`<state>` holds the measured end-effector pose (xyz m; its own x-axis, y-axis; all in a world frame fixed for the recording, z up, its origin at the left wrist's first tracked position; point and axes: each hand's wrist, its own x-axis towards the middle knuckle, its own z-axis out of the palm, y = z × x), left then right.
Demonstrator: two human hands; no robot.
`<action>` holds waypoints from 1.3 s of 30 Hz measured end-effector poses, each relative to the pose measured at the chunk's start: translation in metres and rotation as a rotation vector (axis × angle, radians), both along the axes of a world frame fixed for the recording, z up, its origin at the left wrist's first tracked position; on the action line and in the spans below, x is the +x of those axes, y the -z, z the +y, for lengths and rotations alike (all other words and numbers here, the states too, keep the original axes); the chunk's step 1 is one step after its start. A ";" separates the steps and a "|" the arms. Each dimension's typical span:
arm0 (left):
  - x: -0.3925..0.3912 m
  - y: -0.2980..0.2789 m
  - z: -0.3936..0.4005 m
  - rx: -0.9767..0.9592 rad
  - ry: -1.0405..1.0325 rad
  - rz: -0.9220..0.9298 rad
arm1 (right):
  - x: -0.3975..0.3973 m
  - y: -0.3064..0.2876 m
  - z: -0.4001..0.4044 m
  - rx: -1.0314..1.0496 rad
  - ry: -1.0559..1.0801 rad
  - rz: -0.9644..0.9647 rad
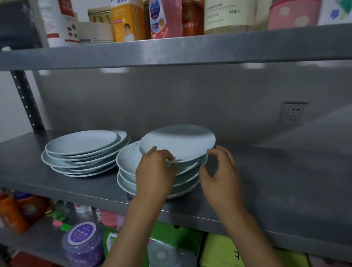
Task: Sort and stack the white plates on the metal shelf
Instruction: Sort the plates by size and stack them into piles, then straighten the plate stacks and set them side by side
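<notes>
Left hand (155, 169) pinches the near rim of the top plate (177, 143), thumb over, fingers under. That plate sits tilted and skewed toward the back right, not seated on the right stack (154, 176). Right hand (219, 170) hovers just beside the stack's right edge, fingers loosely curled, holding nothing; can't tell if a fingertip touches the rim.

Landmark: right stack, on the shelf (267, 188) near its front edge. It holds several deeper plates, roughly nested, edges uneven. Just beside it to the left, nearly touching, is the left stack (86, 154): flatter plates, mixed widths, smaller ones on top, offset to the right. No loose plates elsewhere on this shelf level.

Status, as a judgement: sorting looks mostly done, two piles by shape. Left to do: settle the top plate wherever it belongs, square up both stacks. Can't tell if it's coming off or going on.

Bottles (165, 7) on the level above the stack, boxes (220, 259) below it, a socket (293, 113) on the wall to its right.
</notes>
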<state>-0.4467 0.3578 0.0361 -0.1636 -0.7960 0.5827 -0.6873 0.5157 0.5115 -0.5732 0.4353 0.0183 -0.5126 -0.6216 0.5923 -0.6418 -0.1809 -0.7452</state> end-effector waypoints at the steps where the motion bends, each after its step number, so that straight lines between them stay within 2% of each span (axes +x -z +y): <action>1: 0.000 -0.002 0.001 0.009 -0.003 -0.019 | -0.001 -0.001 -0.001 0.002 0.003 0.006; 5: -0.001 -0.010 0.008 0.079 -0.023 -0.052 | -0.004 -0.003 -0.005 0.015 0.002 0.009; 8: 0.000 -0.009 0.008 0.092 -0.007 0.006 | -0.009 -0.006 -0.003 -0.005 -0.023 -0.021; 17: 0.013 -0.011 0.017 -0.212 0.158 0.103 | 0.019 -0.035 0.009 -0.024 0.000 0.078; 24: 0.060 -0.020 0.014 -0.243 0.386 0.162 | 0.087 -0.050 0.015 -0.049 0.153 0.116; 28: 0.099 -0.018 0.005 -0.260 0.440 0.196 | 0.133 -0.053 0.005 -0.079 0.173 0.109; 35: 0.173 -0.006 -0.045 -0.236 0.417 0.240 | 0.214 -0.044 -0.046 -0.145 0.021 -0.032; 39: 0.205 0.011 -0.081 -0.162 0.372 0.332 | 0.237 -0.028 -0.087 -0.054 -0.090 -0.135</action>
